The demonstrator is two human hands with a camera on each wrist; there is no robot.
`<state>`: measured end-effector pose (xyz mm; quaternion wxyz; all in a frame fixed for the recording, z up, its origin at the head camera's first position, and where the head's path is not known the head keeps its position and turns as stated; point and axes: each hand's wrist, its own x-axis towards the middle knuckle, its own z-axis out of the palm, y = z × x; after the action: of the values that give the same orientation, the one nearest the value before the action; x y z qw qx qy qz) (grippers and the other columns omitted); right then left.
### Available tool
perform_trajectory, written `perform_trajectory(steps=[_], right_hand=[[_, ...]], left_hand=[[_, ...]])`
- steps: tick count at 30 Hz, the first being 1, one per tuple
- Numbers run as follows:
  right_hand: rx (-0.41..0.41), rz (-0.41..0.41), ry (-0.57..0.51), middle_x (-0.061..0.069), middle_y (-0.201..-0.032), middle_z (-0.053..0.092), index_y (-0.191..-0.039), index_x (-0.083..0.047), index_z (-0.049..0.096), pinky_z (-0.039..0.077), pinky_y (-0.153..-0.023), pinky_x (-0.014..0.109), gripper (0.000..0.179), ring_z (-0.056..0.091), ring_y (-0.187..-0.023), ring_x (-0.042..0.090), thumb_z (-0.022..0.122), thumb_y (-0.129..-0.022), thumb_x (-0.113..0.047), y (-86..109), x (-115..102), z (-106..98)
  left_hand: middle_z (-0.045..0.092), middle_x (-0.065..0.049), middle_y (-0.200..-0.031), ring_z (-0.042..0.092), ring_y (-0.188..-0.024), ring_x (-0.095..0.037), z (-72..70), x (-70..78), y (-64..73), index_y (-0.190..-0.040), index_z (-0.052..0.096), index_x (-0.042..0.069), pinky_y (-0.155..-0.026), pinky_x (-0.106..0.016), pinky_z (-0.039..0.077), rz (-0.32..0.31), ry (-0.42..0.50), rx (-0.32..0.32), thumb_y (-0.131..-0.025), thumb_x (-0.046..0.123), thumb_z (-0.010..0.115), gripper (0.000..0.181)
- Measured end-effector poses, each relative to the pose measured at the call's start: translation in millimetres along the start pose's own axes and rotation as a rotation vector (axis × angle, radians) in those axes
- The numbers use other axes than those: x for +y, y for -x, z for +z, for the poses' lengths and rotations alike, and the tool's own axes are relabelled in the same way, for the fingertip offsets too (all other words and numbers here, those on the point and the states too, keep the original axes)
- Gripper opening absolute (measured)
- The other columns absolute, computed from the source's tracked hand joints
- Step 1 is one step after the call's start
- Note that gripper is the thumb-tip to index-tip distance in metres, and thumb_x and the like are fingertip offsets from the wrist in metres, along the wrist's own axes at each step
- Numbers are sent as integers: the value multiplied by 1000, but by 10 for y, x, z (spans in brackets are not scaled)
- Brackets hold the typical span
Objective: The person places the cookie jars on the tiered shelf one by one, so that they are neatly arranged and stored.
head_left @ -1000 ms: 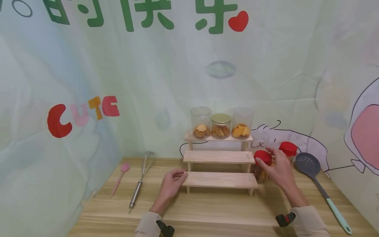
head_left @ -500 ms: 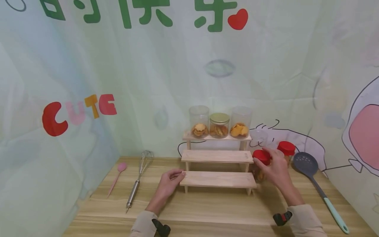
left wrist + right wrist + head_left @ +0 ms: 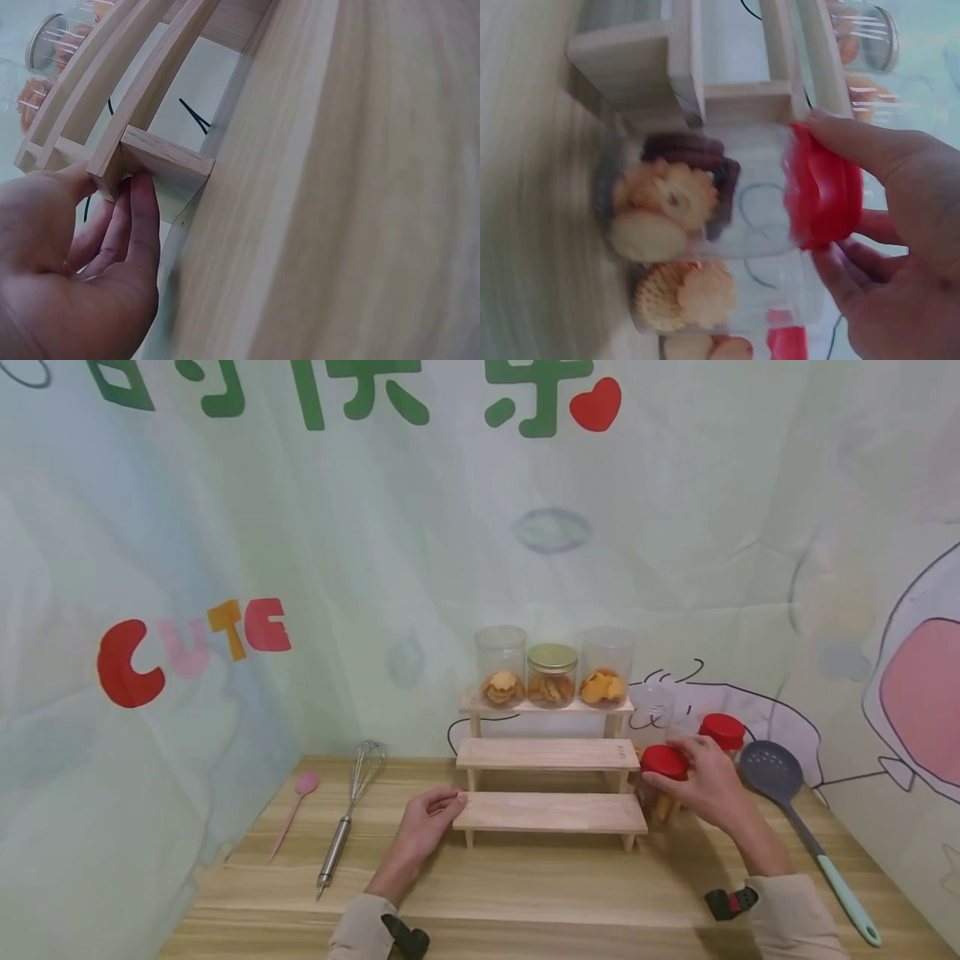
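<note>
My left hand [image 3: 422,824] pinches the left end of the lowest step of a three-tier wooden stand [image 3: 547,812], thumb on top and fingers curled beneath in the left wrist view. At the stand's right side, my right hand [image 3: 712,779] grips the red lid of a clear cookie jar [image 3: 697,195]. Light round cookies and dark brown ones show inside that jar. Right beside it in the right wrist view is another clear jar [image 3: 727,292] of cookies. A second red-lidded jar [image 3: 722,733] stands farther back in the head view.
Along the top tier stand two clear jars, left [image 3: 501,664] and right [image 3: 606,664], with a gold-lidded jar [image 3: 552,675] between them, all holding cookies. A whisk [image 3: 347,818] and pink spoon [image 3: 295,810] lie left. A grey slotted skimmer [image 3: 780,785] lies right. A printed cloth hangs behind.
My right hand and the red-lidded jar have shifted slightly right and toward me, away from the stand's side. My left hand keeps its hold on the lowest step.
</note>
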<state>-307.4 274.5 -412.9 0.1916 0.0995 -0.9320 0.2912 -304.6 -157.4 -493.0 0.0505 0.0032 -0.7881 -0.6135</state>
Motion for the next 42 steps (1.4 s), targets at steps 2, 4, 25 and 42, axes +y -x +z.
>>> perform_trajectory(steps=[2,4,25,42], right_hand=[[-17,-5,-2,32,-136,64,-143,5,62,64,-88,58,72,61,-118,48,92,-87,-30,-4,5,-36],[-27,-3,-9,31,-136,66,-141,6,64,65,-88,55,72,64,-115,47,93,-87,-32,-9,12,-60],[234,-14,-117,27,-138,62,-145,1,63,63,-90,62,67,59,-122,45,88,-92,-30,-68,-324,-298],[164,-53,-294,15,-140,64,-147,-8,63,59,-93,44,67,59,-126,34,87,-93,-39,-402,-1054,-90]], left_hand=[[76,-17,-128,71,-116,-21,-1,5,-1,-132,72,0,-90,-24,54,-1,4,0,-106,33,73,42],[76,-18,-129,71,-117,-22,-3,5,-9,-132,72,0,-90,-24,54,1,9,0,-106,33,73,42],[75,-19,-129,70,-114,-20,25,-2,18,-132,72,-1,-83,-20,54,2,37,4,-105,31,74,42],[75,-19,-129,70,-114,-20,13,-2,27,-133,72,-1,-84,-23,55,2,25,10,-106,32,73,42]])
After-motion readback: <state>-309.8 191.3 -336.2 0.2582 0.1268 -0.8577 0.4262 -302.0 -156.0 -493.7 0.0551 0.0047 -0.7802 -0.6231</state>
